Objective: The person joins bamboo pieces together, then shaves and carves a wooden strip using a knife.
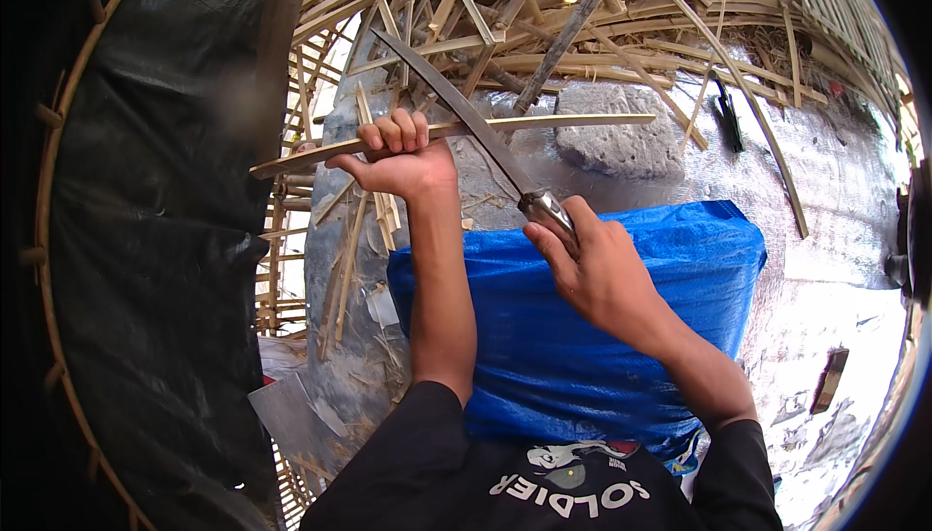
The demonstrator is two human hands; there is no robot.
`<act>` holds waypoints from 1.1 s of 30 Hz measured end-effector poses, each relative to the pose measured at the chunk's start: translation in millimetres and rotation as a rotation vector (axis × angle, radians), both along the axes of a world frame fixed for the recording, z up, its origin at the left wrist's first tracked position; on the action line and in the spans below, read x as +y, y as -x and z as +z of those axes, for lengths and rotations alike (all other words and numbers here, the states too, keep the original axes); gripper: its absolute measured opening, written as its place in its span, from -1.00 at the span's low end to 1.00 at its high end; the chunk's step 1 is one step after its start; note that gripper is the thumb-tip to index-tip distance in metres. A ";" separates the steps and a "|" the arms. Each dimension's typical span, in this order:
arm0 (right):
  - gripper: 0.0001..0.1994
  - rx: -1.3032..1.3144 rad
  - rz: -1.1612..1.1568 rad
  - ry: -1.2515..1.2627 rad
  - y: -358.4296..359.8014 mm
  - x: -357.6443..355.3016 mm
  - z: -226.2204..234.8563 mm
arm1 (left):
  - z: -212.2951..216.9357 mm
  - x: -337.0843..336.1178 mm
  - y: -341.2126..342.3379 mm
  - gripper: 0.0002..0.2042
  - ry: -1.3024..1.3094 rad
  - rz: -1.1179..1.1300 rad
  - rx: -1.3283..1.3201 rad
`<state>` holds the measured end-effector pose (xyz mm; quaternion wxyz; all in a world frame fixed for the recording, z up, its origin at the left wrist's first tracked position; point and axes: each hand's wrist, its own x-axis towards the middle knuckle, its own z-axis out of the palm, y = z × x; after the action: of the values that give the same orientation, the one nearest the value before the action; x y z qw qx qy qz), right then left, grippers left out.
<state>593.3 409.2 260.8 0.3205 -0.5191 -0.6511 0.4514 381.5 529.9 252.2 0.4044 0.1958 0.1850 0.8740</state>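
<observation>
My left hand (pixel 408 157) is closed around a long bamboo strip (pixel 573 120), which lies nearly level across the view, one end sticking out past my thumb on the left. In my right hand (pixel 607 264) is a long knife (pixel 471 118) with a shiny metal handle, its slightly curved blade slanting up to the far left. The blade crosses over the strip just right of my left fingers; whether the two touch I cannot tell. A blue plastic sheet (pixel 582 356) covers my lap beneath both forearms.
Cut bamboo strips (pixel 621 7) pile up at the far side. A rough grey stone block (pixel 621 133) sits on the silvery ground sheet (pixel 835 211). Beside it lies a black tool-like object (pixel 726 114). Black sheeting (pixel 146 240) hangs along the left; a small brown piece (pixel 828 381) lies at right.
</observation>
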 end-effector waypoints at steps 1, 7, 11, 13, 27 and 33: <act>-0.66 -0.005 -0.035 -0.020 -1.2 2.1 -4.0 | 4.7 -3.5 4.7 -0.31 -0.010 0.016 -0.005; -0.54 -0.178 -0.279 -0.009 -45.3 46.3 -30.7 | 31.2 -9.9 40.0 -0.32 -0.066 0.127 -0.007; -0.53 -0.036 -0.310 0.353 -40.2 49.2 -24.8 | 27.3 -11.7 46.2 -0.29 -0.024 0.098 0.056; -0.53 0.030 -0.317 0.379 -37.5 48.6 -22.3 | 28.3 -12.7 53.6 -0.29 -0.012 0.081 0.032; -0.43 -0.705 -0.369 -0.116 -51.7 35.8 -30.7 | 56.0 -55.9 112.7 -0.39 -0.219 -0.143 0.021; -0.37 -0.209 -0.770 -0.717 -29.0 19.4 11.8 | 90.2 -85.6 80.2 -0.38 -0.060 -0.148 0.330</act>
<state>622.3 428.6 272.5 0.5538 -0.6203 -0.5554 -0.0037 301.3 444.3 342.5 0.4259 0.3616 0.2076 0.8030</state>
